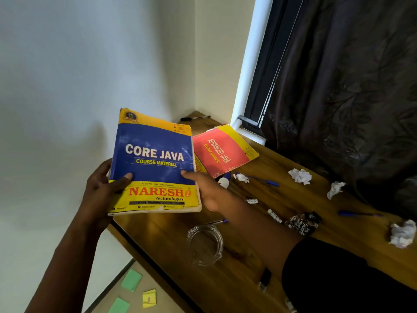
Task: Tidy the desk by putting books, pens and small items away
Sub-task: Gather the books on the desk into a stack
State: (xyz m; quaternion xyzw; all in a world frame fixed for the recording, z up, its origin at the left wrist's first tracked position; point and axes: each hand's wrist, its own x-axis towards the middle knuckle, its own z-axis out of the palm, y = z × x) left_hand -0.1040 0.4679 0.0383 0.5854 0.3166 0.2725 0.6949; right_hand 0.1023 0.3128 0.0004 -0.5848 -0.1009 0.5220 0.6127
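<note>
Red book partly behind blue book

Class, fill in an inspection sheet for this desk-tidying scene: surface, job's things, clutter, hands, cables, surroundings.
Surface: wooden desk, scattered with items.
Job's things: Core Java book held up off the desk; Advanced Java book lying near the window; blue pens, black pen at the far corner.
Clutter: crumpled paper balls, glass ashtray, printed wrapper.
Hands: left hand and right hand each grip a side of the Core Java book.
Cables: nothing seen.
Surroundings: white wall, dark curtain, sticky notes on the floor.
</note>
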